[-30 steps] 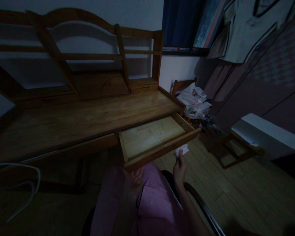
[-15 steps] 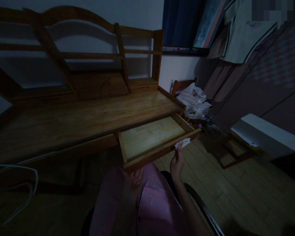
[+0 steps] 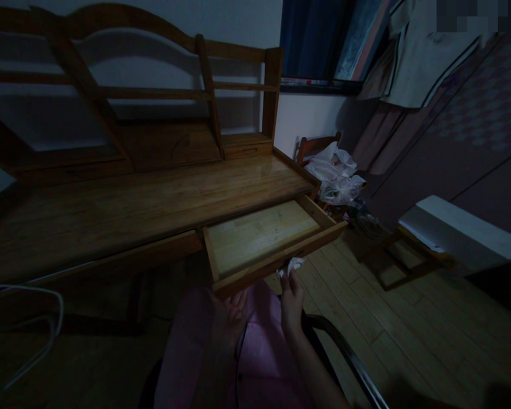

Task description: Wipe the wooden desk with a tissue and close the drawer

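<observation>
Crumpled white tissue (image 3: 296, 263) is just outside the front of the open drawer (image 3: 247, 274), clamped in the right hand's (image 3: 292, 300) grip, thumb and fingers together on it; contact with the drawer front unclear. Left hand (image 3: 234, 317) is low by the drawer's near-left corner, over pink clothing (image 3: 264, 352), fingers loosely bent, can't tell if its grip has the edge. Drawer juts from the wooden counter (image 3: 162, 199), shelf unit (image 3: 153, 94) at back.
</observation>
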The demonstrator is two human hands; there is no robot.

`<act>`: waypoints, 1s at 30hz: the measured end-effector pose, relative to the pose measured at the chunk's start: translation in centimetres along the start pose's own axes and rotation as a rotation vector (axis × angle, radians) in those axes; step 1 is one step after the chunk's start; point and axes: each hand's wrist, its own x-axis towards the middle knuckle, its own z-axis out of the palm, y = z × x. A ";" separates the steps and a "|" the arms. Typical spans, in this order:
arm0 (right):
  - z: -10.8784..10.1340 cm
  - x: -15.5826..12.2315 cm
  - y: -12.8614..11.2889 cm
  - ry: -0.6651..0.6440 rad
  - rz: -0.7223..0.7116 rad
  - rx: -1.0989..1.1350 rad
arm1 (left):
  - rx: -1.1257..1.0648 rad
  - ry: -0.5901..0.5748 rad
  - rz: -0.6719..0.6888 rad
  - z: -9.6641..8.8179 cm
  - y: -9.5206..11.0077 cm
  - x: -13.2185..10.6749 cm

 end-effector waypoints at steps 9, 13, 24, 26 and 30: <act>0.7 -0.3 -6.2 -0.152 0.297 0.499 | -0.008 -0.070 -0.010 -1.1 0.1 0.7; -0.9 0.7 -8.2 -0.245 0.396 0.587 | 0.039 -0.011 -0.030 -0.9 0.4 0.3; -9.6 8.0 -9.7 0.165 0.121 0.494 | 0.001 0.086 -0.023 1.9 0.3 -1.6; -9.9 8.8 -8.1 0.343 -0.004 0.370 | 0.023 0.108 -0.015 1.7 0.2 -1.4; -9.2 9.5 -3.9 0.442 -0.076 0.115 | 0.025 0.121 -0.034 1.2 0.2 -0.9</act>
